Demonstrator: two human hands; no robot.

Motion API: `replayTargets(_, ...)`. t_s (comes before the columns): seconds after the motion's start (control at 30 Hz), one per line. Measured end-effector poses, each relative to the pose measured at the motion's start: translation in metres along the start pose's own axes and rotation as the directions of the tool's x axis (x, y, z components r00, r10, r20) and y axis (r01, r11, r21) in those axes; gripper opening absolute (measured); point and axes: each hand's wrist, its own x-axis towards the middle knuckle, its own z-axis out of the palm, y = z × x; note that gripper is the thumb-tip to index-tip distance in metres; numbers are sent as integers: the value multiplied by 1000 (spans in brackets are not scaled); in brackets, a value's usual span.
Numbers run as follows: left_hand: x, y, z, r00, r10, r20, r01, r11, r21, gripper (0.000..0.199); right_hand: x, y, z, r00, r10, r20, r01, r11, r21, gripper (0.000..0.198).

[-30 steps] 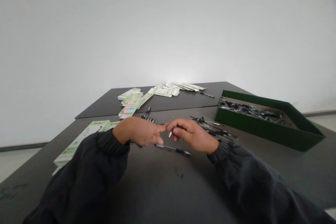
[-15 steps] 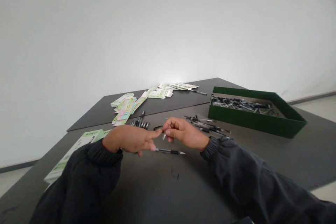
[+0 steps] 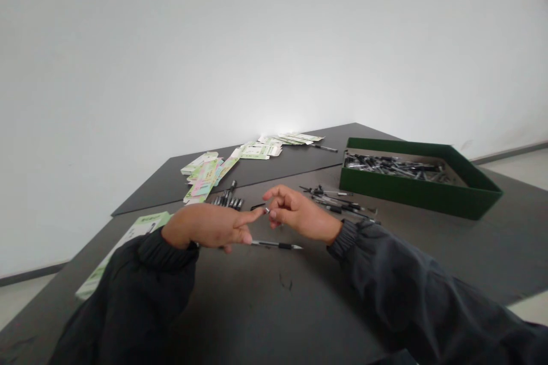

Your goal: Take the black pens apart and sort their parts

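Note:
My left hand (image 3: 209, 227) is curled with its index finger stretched out to the right. From under its thumb a clear gel pen (image 3: 278, 245) with a black grip sticks out, tip to the right; the hand hides the rear part. My right hand (image 3: 299, 214) pinches a small silvery piece (image 3: 268, 210) between thumb and fingers, its index finger raised. The left index fingertip touches or nearly touches this piece. What the piece is cannot be made out. Behind the left hand lies a group of black-ended pens (image 3: 229, 201).
A green box (image 3: 419, 194) full of pens stands at the right. Loose pens (image 3: 342, 205) lie between it and my right hand. Flat green-and-white cartons (image 3: 261, 151) are spread at the back, and another carton (image 3: 124, 245) lies by my left sleeve. Dark thin scraps (image 3: 285, 282) lie in front.
My right index finger has lifted and straightened. The small silvery piece has moved up, to the left index fingertip. The left hand and the pen have barely moved.

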Motion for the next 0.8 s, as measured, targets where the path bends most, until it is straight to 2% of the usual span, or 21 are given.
replayTargets(0.2, -1, 4, -2, 998, -62, -25, 65, 987, 146, 74, -1, 6, 7, 1000, 12, -6, -13, 996, -89, 12)
replayTargets(0.33, 0, 5, -2, 992, 0, -125, 32, 967, 254, 72, -1, 7, 18, 1000, 3, -17, -4, 999, -52, 9)
replayTargets(0.4, 1, 6, -2, 986, 20, -163, 22, 967, 254, 67, -1, 8, 23, 999, -6, -50, 6, 1000, -9, 11)
replayTargets(0.57, 8, 12, -1, 988, 0, -156, 29, 982, 187, 55, 0, 14, 30, 991, -23, -131, 29, 999, 42, 19)
replayTargets(0.73, 11, 24, -6, 978, -149, -145, 182, 950, 252, 52, -1, 13, 33, 995, -22, -101, 28, 998, 61, 22)
replayTargets(0.8, 12, 27, -8, 977, -157, -145, 191, 947, 260, 50, -1, 12, 35, 992, -34, -122, 45, 995, 88, 23)
